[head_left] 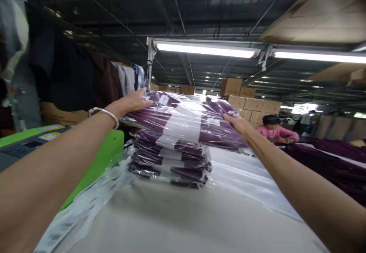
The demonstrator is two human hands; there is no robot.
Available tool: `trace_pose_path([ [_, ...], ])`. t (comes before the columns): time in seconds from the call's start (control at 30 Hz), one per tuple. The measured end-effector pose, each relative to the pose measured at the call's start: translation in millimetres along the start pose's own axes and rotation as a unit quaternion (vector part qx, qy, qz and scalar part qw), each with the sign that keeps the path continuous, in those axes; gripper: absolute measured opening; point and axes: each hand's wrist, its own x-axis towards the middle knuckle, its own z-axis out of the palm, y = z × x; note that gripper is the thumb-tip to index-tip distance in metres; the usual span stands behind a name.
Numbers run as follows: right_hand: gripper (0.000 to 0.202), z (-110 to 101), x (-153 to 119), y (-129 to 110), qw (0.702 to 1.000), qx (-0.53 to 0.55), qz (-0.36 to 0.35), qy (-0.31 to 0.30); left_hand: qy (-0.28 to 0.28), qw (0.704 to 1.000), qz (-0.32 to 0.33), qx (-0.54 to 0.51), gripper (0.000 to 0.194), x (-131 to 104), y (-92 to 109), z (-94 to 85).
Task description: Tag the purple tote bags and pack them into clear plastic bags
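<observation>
A large purple folded garment in a clear plastic bag (185,117) with a white paper band lies across the top of a stack of smaller-looking bagged garments (171,159). My left hand (134,102) grips its far left corner, the thumb on top and another finger stretched along the edge. At the right edge my right hand (236,122) holds the same bag, thumb on the upper face and the other fingers hidden beneath. I cannot tell whether the top bag rests fully on the stack.
The stack stands on a pale table (183,215). Left are a green and grey machine (108,157), a strip of printed labels (74,215) and hanging clothes (71,70). Clear plastic (243,173) and dark purple cloth (320,161) lie right. A person in pink (278,131) works beyond.
</observation>
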Motion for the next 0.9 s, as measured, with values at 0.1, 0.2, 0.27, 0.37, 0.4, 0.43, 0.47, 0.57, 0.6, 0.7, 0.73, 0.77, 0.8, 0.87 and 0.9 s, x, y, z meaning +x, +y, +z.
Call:
trace_pose_path([
  [0.1, 0.03, 45, 46, 69, 0.995, 0.0, 0.088, -0.043, -0.139, 0.985, 0.063, 0.084, 0.063, -2, -20, 92.5],
  [0.2, 0.032, 70, 55, 145, 0.99, -0.012, 0.136, -0.034, -0.215, 0.969, 0.058, 0.112, 0.058, -47, -33, 189.3],
  [0.27, 0.032, 72, 48, 181, 0.991, -0.007, 0.135, -0.016, -0.224, 0.964, 0.051, 0.137, 0.062, -75, -38, 228.7],
  [0.37, 0.034, 55, 30, 208, 0.994, 0.0, 0.111, 0.011, -0.217, 0.959, 0.06, 0.172, 0.062, -86, -39, 242.5],
  [0.4, 0.036, 45, 22, 211, 0.994, -0.005, 0.106, 0.018, -0.218, 0.956, 0.068, 0.183, 0.06, -82, -38, 239.0],
  [0.43, 0.037, 34, 13, 213, 0.994, -0.014, 0.102, 0.023, -0.22, 0.953, 0.078, 0.193, 0.055, -76, -35, 234.0],
  [0.47, 0.039, 23, 3, 215, 0.995, -0.024, 0.098, 0.025, -0.22, 0.95, 0.091, 0.202, 0.05, -69, -32, 228.6],
  [0.57, 0.043, -7, -22, 223, 0.995, -0.062, 0.084, 0.001, -0.215, 0.941, 0.143, 0.219, 0.05, -53, -16, 220.6],
  [0.6, 0.044, -14, -29, 226, 0.993, -0.094, 0.068, -0.011, -0.214, 0.938, 0.16, 0.22, 0.055, -50, -10, 222.2],
  [0.7, 0.046, -22, -36, 226, 0.968, -0.241, -0.057, -0.032, -0.21, 0.931, 0.195, 0.226, 0.062, -47, 7, 236.0],
  [0.73, 0.048, -19, -35, 222, 0.947, -0.293, -0.124, -0.033, -0.203, 0.93, 0.202, 0.23, 0.061, -48, 11, 241.6],
  [0.77, 0.051, -13, -32, 215, 0.92, -0.339, -0.195, -0.033, -0.193, 0.93, 0.208, 0.234, 0.059, -49, 14, 246.8],
  [0.8, 0.056, -4, -27, 206, 0.886, -0.38, -0.264, -0.035, -0.182, 0.93, 0.212, 0.238, 0.055, -51, 17, 251.2],
  [0.87, 0.068, 22, -15, 187, 0.804, -0.46, -0.374, -0.045, -0.158, 0.933, 0.213, 0.244, 0.047, -54, 19, 257.3],
  [0.9, 0.073, 36, -9, 178, 0.765, -0.495, -0.409, -0.053, -0.147, 0.935, 0.21, 0.246, 0.043, -55, 19, 258.9],
])
